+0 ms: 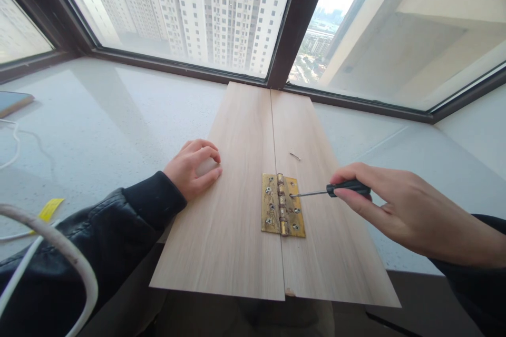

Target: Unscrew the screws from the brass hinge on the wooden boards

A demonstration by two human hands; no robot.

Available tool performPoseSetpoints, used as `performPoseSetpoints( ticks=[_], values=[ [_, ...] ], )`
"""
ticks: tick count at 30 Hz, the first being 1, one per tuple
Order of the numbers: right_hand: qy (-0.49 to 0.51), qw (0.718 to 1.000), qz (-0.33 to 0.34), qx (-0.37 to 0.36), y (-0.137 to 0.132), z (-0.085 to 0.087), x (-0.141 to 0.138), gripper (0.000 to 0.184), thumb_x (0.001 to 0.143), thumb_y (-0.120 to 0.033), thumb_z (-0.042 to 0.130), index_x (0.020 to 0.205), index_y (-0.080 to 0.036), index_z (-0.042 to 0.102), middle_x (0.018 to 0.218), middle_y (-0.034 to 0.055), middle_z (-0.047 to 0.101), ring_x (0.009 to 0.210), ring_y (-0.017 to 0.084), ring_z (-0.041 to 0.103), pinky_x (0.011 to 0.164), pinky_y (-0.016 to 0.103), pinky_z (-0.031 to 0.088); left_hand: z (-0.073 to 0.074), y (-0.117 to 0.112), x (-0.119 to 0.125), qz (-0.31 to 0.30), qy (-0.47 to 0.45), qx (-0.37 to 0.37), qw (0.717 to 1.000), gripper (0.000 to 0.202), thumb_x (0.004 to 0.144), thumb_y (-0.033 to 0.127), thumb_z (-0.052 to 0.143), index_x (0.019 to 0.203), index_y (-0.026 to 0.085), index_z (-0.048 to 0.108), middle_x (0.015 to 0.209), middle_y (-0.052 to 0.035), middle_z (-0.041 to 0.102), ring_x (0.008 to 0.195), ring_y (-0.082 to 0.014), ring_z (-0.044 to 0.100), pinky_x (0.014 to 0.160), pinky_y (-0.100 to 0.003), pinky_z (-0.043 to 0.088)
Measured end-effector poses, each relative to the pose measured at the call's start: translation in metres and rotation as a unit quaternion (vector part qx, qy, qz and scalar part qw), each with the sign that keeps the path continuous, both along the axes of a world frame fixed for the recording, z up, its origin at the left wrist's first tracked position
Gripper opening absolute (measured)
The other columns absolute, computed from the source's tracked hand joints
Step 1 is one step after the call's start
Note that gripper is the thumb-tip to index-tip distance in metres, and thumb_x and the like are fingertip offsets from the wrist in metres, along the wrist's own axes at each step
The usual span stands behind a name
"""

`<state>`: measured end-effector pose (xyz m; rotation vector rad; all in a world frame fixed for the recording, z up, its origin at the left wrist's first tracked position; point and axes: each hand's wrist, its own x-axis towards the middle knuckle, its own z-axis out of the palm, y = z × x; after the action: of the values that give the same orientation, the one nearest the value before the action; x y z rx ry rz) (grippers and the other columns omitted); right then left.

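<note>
My right hand [379, 205] grips the black handle of a screwdriver [350, 188]. Its thin shaft points left, and the tip meets the right leaf of a brass butt hinge [282, 205] near a hole. The worn hinge lies flat across the seam of two pale boards, with several screws in its leaves. A loose screw [294, 156] lies on the right board [336, 253], above the hinge. Over the edge of the left board [221, 253] rests my left hand [195, 168], fingers loosely bent, thumb apart from the forefinger, with no object visible between them.
The boards lie on a white speckled sill [118, 110], their near ends jutting past its front edge. Dark window frames [272, 63] stand behind. A white cable [75, 258] loops at lower left, with a yellow tag [51, 209] nearby. A flat device [13, 102] lies far left.
</note>
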<state>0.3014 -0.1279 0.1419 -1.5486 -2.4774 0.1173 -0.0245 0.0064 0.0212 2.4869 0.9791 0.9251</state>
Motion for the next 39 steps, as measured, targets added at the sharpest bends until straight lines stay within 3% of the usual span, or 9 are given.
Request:
performPoseSetpoints(
  ticks=[6, 11, 15, 18, 23, 28, 33, 36, 39],
  values=[
    [-0.001, 0.999, -0.039, 0.013, -0.006, -0.008, 0.006, 0.039, 0.102, -0.045, 0.046, 0.125, -0.018, 0.060, 0.107, 0.0102, 0.074, 0.077, 0.024, 0.072, 0.063, 0.037, 0.057, 0.001, 0.000, 0.000, -0.005, -0.002, 0.000, 1.000, 0.016, 0.088, 0.032, 0.056, 0.090, 0.017, 0.063, 0.107, -0.0106, 0.062, 0.103, -0.0258, 0.058, 0.097, -0.048, 0.046],
    [-0.003, 0.997, -0.071, 0.020, -0.004, -0.010, -0.001, 0.034, 0.104, -0.042, 0.036, 0.106, -0.018, 0.060, 0.073, 0.0053, 0.071, 0.056, 0.021, 0.066, 0.050, 0.033, 0.048, 0.002, 0.000, -0.001, -0.001, 0.007, 0.000, 1.000, 0.015, 0.088, 0.033, 0.056, 0.091, 0.019, 0.061, 0.108, -0.0093, 0.062, 0.104, -0.0249, 0.058, 0.098, -0.047, 0.047],
    [0.023, 0.998, -0.050, -0.018, -0.005, -0.002, -0.001, 0.021, 0.100, -0.040, 0.047, 0.103, -0.022, 0.056, 0.083, 0.0053, 0.069, 0.064, 0.020, 0.065, 0.053, 0.031, 0.050, 0.001, 0.000, 0.000, 0.000, 0.002, 0.003, 1.000, 0.016, 0.088, 0.033, 0.056, 0.090, 0.019, 0.062, 0.108, -0.0093, 0.062, 0.103, -0.0252, 0.058, 0.097, -0.047, 0.047],
    [0.013, 0.998, -0.052, -0.037, -0.006, -0.002, -0.001, 0.029, 0.098, -0.046, 0.050, 0.111, -0.021, 0.057, 0.096, 0.0087, 0.070, 0.073, 0.022, 0.067, 0.056, 0.032, 0.051, 0.001, 0.000, 0.000, -0.001, 0.000, 0.001, 1.000, 0.016, 0.088, 0.032, 0.056, 0.091, 0.018, 0.062, 0.108, -0.0099, 0.062, 0.104, -0.0258, 0.058, 0.097, -0.047, 0.046],
    [-0.006, 0.993, -0.114, -0.015, -0.003, -0.008, -0.005, 0.034, 0.103, -0.046, 0.034, 0.103, -0.021, 0.057, 0.064, 0.0020, 0.064, 0.050, 0.021, 0.060, 0.047, 0.032, 0.041, 0.002, -0.001, 0.000, -0.003, -0.002, -0.002, 1.000, 0.016, 0.088, 0.032, 0.056, 0.091, 0.017, 0.062, 0.108, -0.0106, 0.062, 0.103, -0.0258, 0.058, 0.097, -0.048, 0.046],
    [-0.010, 0.995, -0.092, -0.018, -0.003, -0.005, -0.006, 0.027, 0.097, -0.044, 0.046, 0.108, -0.022, 0.056, 0.089, 0.0074, 0.072, 0.066, 0.024, 0.067, 0.055, 0.035, 0.048, 0.003, -0.001, 0.000, -0.005, 0.002, -0.005, 1.000, 0.015, 0.088, 0.031, 0.056, 0.091, 0.017, 0.062, 0.108, -0.0102, 0.062, 0.104, -0.0254, 0.058, 0.097, -0.048, 0.046],
    [-0.029, 0.990, -0.133, -0.037, -0.002, -0.003, -0.003, 0.036, 0.101, -0.050, 0.033, 0.104, -0.022, 0.056, 0.065, 0.0021, 0.065, 0.050, 0.022, 0.060, 0.049, 0.035, 0.043, 0.001, -0.001, 0.000, -0.004, -0.004, 0.000, 1.000, 0.016, 0.089, 0.031, 0.056, 0.091, 0.017, 0.063, 0.107, -0.0101, 0.062, 0.103, -0.0256, 0.057, 0.096, -0.048, 0.046],
    [-0.009, 0.992, -0.118, -0.041, -0.003, -0.004, -0.004, 0.026, 0.096, -0.044, 0.044, 0.105, -0.023, 0.055, 0.071, 0.0018, 0.065, 0.051, 0.019, 0.059, 0.049, 0.032, 0.044, 0.000, 0.000, 0.000, -0.007, -0.003, 0.004, 1.000, 0.016, 0.088, 0.031, 0.056, 0.091, 0.017, 0.063, 0.107, -0.0099, 0.062, 0.103, -0.0253, 0.058, 0.096, -0.047, 0.046],
    [-0.043, 0.990, -0.122, -0.051, -0.005, -0.010, -0.006, 0.036, 0.093, -0.055, 0.050, 0.104, -0.022, 0.058, 0.075, 0.0037, 0.065, 0.054, 0.021, 0.061, 0.047, 0.033, 0.045, 0.000, 0.000, 0.000, -0.002, -0.005, 0.009, 1.000, 0.015, 0.088, 0.030, 0.056, 0.090, 0.017, 0.063, 0.107, -0.0091, 0.062, 0.103, -0.0249, 0.058, 0.096, -0.046, 0.046]
  ],
)
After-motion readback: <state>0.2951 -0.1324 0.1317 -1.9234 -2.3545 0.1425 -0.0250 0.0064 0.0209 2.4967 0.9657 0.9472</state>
